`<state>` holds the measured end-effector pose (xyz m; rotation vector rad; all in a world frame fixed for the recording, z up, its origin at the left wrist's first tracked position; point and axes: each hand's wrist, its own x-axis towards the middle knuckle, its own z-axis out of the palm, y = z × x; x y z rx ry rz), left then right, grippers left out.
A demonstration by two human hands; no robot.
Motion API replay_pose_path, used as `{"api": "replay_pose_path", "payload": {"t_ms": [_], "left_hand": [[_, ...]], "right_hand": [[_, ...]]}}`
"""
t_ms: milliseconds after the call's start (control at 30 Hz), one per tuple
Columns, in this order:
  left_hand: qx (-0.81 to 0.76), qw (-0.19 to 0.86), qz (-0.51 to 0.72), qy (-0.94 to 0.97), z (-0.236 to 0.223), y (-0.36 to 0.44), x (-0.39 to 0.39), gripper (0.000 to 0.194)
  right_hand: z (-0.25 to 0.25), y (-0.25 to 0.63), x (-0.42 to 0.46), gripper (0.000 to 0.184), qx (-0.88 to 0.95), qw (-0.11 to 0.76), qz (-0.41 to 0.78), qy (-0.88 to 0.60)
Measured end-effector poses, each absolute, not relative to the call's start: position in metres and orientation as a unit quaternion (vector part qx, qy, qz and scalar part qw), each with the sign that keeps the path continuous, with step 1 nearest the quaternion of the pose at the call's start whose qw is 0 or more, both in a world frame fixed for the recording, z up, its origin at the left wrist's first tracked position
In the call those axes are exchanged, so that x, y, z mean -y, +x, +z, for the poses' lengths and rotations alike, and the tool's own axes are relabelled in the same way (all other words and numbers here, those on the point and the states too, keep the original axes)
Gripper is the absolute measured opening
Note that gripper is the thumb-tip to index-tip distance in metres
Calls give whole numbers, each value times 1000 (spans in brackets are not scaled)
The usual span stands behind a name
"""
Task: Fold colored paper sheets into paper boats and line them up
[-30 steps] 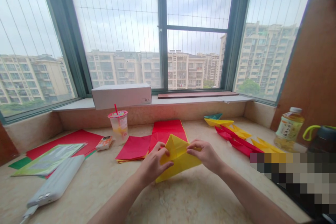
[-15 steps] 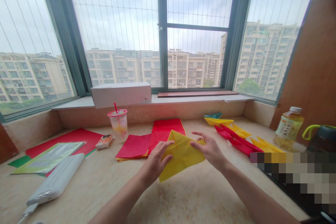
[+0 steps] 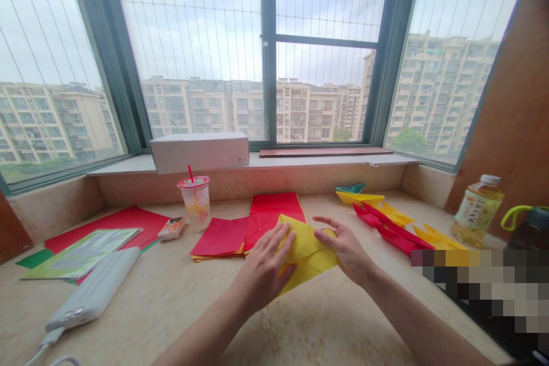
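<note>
A yellow sheet of folding paper [image 3: 311,260], partly folded with creases showing, is held up between both hands above the stone counter. My left hand [image 3: 268,263] lies across its left side, fingers over the front, hiding that edge. On the right edge, my right hand [image 3: 345,246] pinches the paper between thumb and fingers, with the index finger stretched out above. Just behind the paper lie red sheets [image 3: 274,206] and a stack of smaller red squares [image 3: 221,237] with yellow ones beneath.
Folded paper boats in red [image 3: 397,237], yellow [image 3: 360,198] and teal [image 3: 350,188] sit at the right, near a drink bottle [image 3: 478,211]. Leftward stand a plastic cup [image 3: 195,200], a small packet [image 3: 171,229], a white power bank [image 3: 94,286] and a green-edged packet [image 3: 81,251].
My left hand has slid right and inward over the yellow paper, covering more of its left side. The right hand keeps its pinch. The view has shifted slightly.
</note>
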<state>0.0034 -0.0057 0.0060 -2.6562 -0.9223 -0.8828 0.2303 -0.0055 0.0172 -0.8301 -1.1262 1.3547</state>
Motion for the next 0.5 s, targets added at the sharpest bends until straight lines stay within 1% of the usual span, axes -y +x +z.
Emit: {"api": "replay_pose_path", "payload": {"t_ms": [67,200,300,400,500], "left_hand": [[312,85,-304,-896,6,3,5,56],[303,68,-293,-904,5,1,3,66],[315,39,-288,-904,5,-1,2,61],[322,-23,-313,-893,3,-2,1,59],[336,-133,-385,-849,1,-1,4,58]], "right_hand": [[18,229,6,73,487,554,572,-359],[18,227,8,81,509,539,566,-360],[15,226,9,82,543,533,555,-336],[11,225,11,72,596,541,526,-277],[8,224,15,71,671,510,488,-228]]}}
